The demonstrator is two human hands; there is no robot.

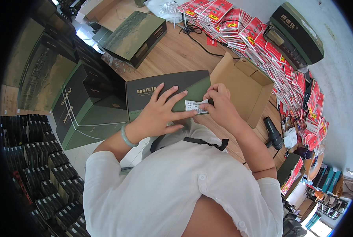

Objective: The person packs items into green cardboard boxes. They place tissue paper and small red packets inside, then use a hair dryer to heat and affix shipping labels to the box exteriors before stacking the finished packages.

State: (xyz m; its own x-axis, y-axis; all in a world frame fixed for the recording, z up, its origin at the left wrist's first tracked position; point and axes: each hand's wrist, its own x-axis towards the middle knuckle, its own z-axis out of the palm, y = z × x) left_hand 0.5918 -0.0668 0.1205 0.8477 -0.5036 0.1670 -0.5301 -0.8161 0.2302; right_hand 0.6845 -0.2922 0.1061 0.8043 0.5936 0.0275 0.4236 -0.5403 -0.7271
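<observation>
A dark grey and green shoebox-like carton panel (196, 81) lies in front of me on the wooden table. Flat on it rests my left hand (160, 110), fingers spread, its index fingertip close to a white printed label (192, 105) at the panel's near edge. My right hand (220, 103) pinches the label's right end between thumb and fingers; that end is lifted and curled. Against the panel's right side sits an open brown cardboard box interior (243, 89), with nothing seen inside. Whether panel and interior are joined is hard to make out.
Large green and black boxes (93, 100), some strapped, stand at the left. Another green box (135, 37) is at the back. Red packets (255, 33) are heaped along the wall, under a dark box (296, 33). A black hair dryer (273, 132) lies at the right, near cables.
</observation>
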